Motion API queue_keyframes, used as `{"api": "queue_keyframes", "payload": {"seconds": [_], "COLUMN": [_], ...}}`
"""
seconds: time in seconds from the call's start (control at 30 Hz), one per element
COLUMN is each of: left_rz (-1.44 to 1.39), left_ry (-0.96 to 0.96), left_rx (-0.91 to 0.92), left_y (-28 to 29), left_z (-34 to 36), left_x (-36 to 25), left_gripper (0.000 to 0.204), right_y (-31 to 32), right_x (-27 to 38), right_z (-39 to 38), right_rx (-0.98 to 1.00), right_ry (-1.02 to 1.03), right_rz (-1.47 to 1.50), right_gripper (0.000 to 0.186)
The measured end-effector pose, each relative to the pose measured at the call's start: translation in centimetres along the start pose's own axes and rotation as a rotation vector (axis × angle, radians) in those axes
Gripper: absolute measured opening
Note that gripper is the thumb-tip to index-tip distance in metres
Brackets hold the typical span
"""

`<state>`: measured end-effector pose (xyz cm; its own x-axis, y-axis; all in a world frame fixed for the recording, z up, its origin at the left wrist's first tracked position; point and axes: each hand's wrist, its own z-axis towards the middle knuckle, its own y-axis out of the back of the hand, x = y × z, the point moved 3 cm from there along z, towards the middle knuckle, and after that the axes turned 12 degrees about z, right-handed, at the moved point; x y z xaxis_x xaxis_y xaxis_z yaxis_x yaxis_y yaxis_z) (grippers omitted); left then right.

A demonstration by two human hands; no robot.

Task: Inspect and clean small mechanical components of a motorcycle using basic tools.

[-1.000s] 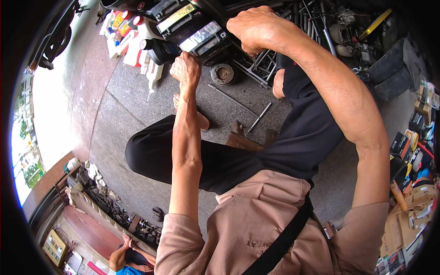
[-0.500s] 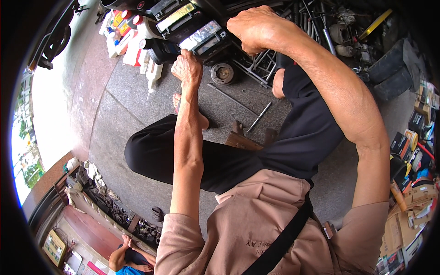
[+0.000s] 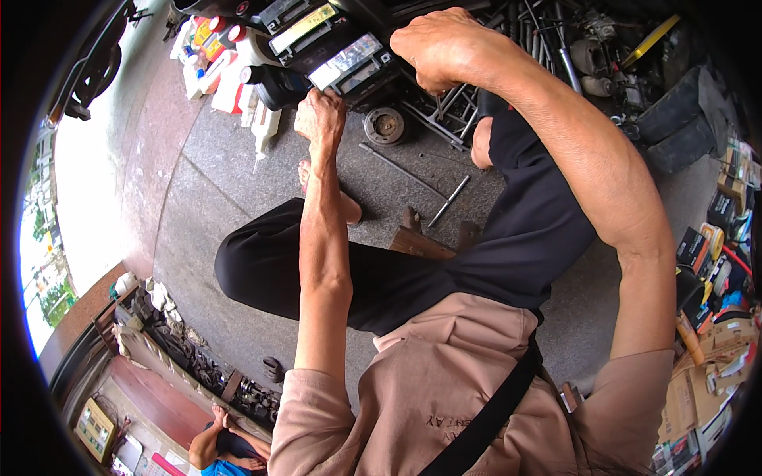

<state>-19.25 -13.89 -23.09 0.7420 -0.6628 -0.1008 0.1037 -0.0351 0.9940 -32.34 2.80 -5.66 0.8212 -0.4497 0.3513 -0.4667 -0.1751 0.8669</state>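
Both my arms reach out over the floor. My left hand [image 3: 320, 116] is closed, knuckles up, just in front of a black battery [image 3: 349, 65] with a pale label. Close by on its left lies a black plastic bottle [image 3: 279, 87]. Farther right and higher, my right hand [image 3: 435, 49] is curled into a fist above metal rods and frames [image 3: 444, 119]. What either hand grips is hidden under the fingers. A round, worn metal disc part [image 3: 384, 127] rests on the floor to the right of my left hand.
A T-handled bar [image 3: 449, 201] lies on the floor before a low wooden stool [image 3: 421, 242]. Bottles [image 3: 238, 59] cluster far left, metal parts [image 3: 599, 63] far right. Boxes [image 3: 718, 341] pile up at right. Another person's legs [image 3: 208, 448] show lower left.
My left hand has shifted slightly down and left, its wrist turning a little. My right hand has moved only slightly to the left.
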Motion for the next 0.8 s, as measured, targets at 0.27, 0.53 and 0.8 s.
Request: {"api": "queue_keyframes", "payload": {"seconds": [0.27,0.53,0.8], "left_rz": [0.008,0.013,0.062], "left_ry": [0.076,-0.07,0.021], "left_rx": [0.016,0.025,0.056], "left_y": [0.58,0.18,0.45], "left_z": [-0.23,0.0,-0.07], "left_x": [-0.24,-0.12,-0.27], "left_gripper": [0.036,0.032,0.032], "right_y": [0.13,0.0,0.19], "right_x": [0.0,-0.07,-0.12], "right_z": [-0.08,-0.04,-0.16], "right_rx": [0.023,0.003,0.03], "right_ry": [-0.019,-0.019,-0.03], "right_rz": [0.001,-0.005,0.015], "right_gripper": [0.017,0.015,0.014]}}
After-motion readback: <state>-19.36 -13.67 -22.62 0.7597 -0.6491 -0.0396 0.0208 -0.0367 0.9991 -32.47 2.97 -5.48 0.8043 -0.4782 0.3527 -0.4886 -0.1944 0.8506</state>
